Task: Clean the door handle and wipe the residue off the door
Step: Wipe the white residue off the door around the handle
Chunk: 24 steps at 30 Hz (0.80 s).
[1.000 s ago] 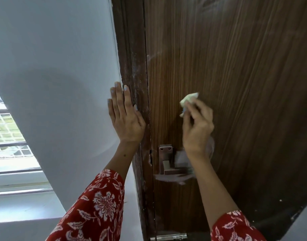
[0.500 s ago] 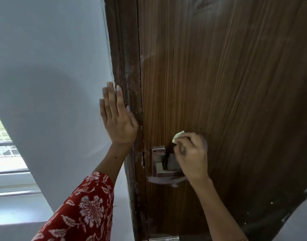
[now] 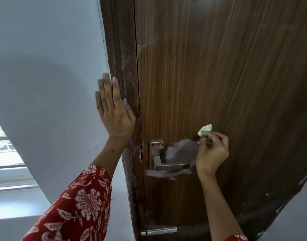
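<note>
A dark wooden door (image 3: 227, 75) fills the right of the head view. Its square metal lever handle (image 3: 164, 163) sits low near the left edge. A whitish residue patch (image 3: 181, 151) spreads behind and under the handle. My right hand (image 3: 212, 153) is closed on a small pale green cloth (image 3: 205, 130), pressed to the door just right of the handle. My left hand (image 3: 114, 112) lies flat with fingers extended on the wall beside the door frame (image 3: 122, 66), holding nothing.
A light blue wall (image 3: 45, 66) stands to the left of the frame. A window with a white sill (image 3: 8, 167) shows at the lower left. A metal latch plate (image 3: 159, 230) sits at the door's lower edge. The frame is streaked with white dust.
My right hand with the cloth came down from above the handle, then shifted right, uncovering the handle and the residue patch. My left hand has stayed flat on the wall.
</note>
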Tool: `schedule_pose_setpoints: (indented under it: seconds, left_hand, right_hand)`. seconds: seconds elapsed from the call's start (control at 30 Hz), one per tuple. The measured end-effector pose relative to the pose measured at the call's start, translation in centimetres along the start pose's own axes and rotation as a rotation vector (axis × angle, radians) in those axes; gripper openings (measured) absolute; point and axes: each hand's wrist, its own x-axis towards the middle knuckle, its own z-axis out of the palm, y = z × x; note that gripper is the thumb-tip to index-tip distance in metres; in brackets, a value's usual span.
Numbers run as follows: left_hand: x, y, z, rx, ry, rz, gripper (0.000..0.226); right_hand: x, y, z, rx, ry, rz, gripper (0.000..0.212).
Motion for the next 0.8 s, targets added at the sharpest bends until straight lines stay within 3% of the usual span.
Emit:
schedule_pose_setpoints:
  seconds: [0.17, 0.3, 0.37, 0.5, 0.63, 0.8]
  left_hand:
    - [0.0, 0.0, 0.0, 0.003, -0.006, -0.003, 0.049]
    - [0.1, 0.1, -0.1, 0.014, -0.004, -0.005, 0.048]
    - [0.1, 0.2, -0.1, 0.011, 0.003, -0.001, 0.048]
    - [0.1, 0.2, -0.1, 0.020, 0.008, -0.012, 0.047]
    - [0.2, 0.2, 0.0, 0.015, 0.009, -0.005, 0.048]
    - [0.0, 0.0, 0.1, 0.004, 0.014, 0.004, 0.047]
  right_hand:
    - [-1.5, -0.1, 0.3, -0.076, -0.246, -0.218, 0.016]
    - [-0.9, -0.3, 0.1, 0.014, -0.056, 0.017, 0.016]
    - [-1.6, -1.1, 0.6, 0.030, -0.090, -0.050, 0.018]
    - [-3.2, -1.0, 0.7, -0.096, -0.306, -0.226, 0.016]
    - [-3.0, -2.0, 0.9, 0.042, -0.147, -0.064, 0.027]
    - [-4.4, -2.5, 1.8, -0.092, -0.438, -0.417, 0.027]
